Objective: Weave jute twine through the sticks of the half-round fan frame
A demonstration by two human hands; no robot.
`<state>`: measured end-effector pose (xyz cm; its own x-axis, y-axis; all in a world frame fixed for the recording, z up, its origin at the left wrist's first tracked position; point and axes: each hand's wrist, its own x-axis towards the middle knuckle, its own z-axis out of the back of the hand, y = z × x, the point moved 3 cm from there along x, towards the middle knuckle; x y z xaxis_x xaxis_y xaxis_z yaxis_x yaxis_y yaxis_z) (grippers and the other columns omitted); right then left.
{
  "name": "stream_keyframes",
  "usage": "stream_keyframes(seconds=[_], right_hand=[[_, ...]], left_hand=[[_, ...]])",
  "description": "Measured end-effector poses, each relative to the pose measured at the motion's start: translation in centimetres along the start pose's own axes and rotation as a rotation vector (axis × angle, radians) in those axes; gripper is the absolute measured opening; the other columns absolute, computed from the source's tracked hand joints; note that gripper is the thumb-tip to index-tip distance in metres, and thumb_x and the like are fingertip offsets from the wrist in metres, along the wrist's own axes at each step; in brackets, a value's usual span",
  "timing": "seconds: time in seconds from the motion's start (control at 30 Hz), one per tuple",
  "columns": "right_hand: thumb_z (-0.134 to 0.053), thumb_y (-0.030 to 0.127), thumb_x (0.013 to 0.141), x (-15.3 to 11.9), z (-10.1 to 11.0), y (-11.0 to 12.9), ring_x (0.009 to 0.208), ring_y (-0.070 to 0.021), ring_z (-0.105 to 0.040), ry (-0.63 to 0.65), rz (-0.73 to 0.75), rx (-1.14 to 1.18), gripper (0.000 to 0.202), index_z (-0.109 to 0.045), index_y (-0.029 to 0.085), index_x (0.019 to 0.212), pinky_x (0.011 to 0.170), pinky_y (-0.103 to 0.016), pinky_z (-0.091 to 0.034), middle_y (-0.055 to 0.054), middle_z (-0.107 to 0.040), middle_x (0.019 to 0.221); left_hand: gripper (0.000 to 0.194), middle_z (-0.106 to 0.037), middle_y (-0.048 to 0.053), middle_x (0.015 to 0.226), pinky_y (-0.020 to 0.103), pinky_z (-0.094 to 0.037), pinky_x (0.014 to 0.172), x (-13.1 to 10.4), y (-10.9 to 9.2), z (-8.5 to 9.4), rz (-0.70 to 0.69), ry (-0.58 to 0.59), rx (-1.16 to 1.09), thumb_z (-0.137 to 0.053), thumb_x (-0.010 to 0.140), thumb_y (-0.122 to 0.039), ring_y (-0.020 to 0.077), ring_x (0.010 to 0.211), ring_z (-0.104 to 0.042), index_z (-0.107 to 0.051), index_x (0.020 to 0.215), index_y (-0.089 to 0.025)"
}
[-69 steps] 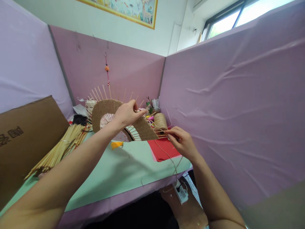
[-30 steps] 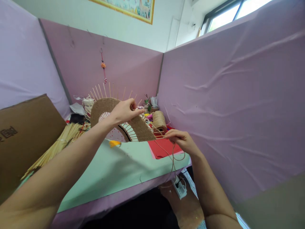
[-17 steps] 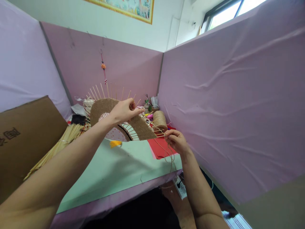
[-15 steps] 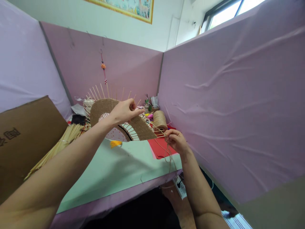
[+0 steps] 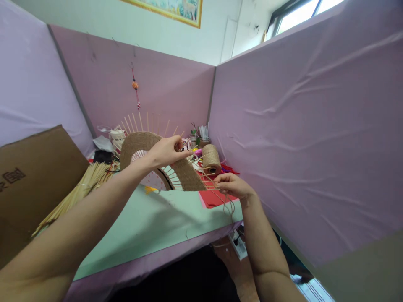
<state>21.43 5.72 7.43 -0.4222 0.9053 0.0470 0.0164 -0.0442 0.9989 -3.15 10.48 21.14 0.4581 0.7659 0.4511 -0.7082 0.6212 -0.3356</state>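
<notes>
Moderate, diffuse illumination. The window [image 5: 292, 21], upper right, is overexposed to white; a soft shadow crosses the tabletop [image 5: 182, 222], lower centre. Dark clothing [image 5: 179, 281] at the bottom edge loses detail. The woven band [image 5: 135, 147] appears slightly soft; wide-angle distortion stretches the left forearm [image 5: 72, 230], lower left.

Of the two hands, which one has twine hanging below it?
The right hand: loose twine hangs beneath it, whereas the left hand grips the woven band.

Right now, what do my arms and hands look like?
Your left hand and right hand wear no gloves; I can't make out any ring, watch or bracelet. The left arm and right arm show no sleeves.
</notes>
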Motion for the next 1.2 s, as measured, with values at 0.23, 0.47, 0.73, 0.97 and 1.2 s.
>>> stream_keyframes(seconds=[0.23,0.47,0.73,0.97,1.2], right_hand=[[-0.077,0.037,0.063,2.3,-3.6,-3.4,0.048,-0.0046,-0.031,-0.25,0.065,0.103,0.029,-0.059,0.016,0.074,0.046,-0.02,-0.021,0.007,-0.046,0.058],[-0.063,0.037,0.079,0.7,-5.6,-3.4,0.056,-0.0103,-0.032,-0.646,0.402,-0.162,0.027,-0.064,0.019,0.1,0.052,-0.023,-0.029,0.005,-0.035,0.062],[-0.063,0.047,0.08,1.3,-6.4,-1.9,0.071,-0.0174,-0.052,-0.838,0.411,-0.102,0.032,-0.068,0.017,0.09,0.065,-0.028,-0.044,-0.003,-0.058,0.071],[-0.063,0.047,0.08,1.5,-7.9,-1.5,0.069,-0.0139,-0.051,-0.95,0.478,-0.027,0.033,-0.067,0.014,0.082,0.068,-0.026,-0.044,-0.002,-0.06,0.071],[-0.059,0.052,0.082,0.4,-8.7,-1.6,0.058,-0.011,-0.047,-0.999,0.457,-0.094,0.039,-0.059,0.015,0.07,0.056,-0.022,-0.04,0.001,-0.055,0.061]], left_hand=[[0.045,-0.057,0.0,0.068,0.028,-0.033,0.059,0.4,-0.2,-0.3,0.048,-0.107,-0.015,-0.06,0.072,-0.064,0.0157,0.063,-0.049,-0.044,0.071,-0.021],[0.045,-0.052,-0.002,0.059,0.028,-0.032,0.055,1.7,-0.6,0.5,0.129,-0.242,-0.081,-0.061,0.072,-0.063,0.0155,0.055,-0.051,-0.042,0.07,-0.022],[0.039,-0.06,0.002,0.07,0.029,-0.038,0.059,3.1,-1.3,0.3,0.097,-0.228,-0.154,-0.067,0.073,-0.055,0.0162,0.062,-0.055,-0.05,0.076,-0.02],[0.034,-0.057,0.002,0.102,0.024,-0.044,0.064,-6.7,-1.4,-6.2,0.165,-0.769,-0.843,-0.066,0.08,-0.038,0.0089,0.066,-0.055,-0.048,0.105,-0.023],[0.029,-0.067,0.007,0.087,0.033,-0.048,0.082,-9.0,-2.3,-18.2,0.633,0.005,-2.208,-0.06,0.084,-0.045,0.02,0.09,-0.064,-0.063,0.089,-0.016]])
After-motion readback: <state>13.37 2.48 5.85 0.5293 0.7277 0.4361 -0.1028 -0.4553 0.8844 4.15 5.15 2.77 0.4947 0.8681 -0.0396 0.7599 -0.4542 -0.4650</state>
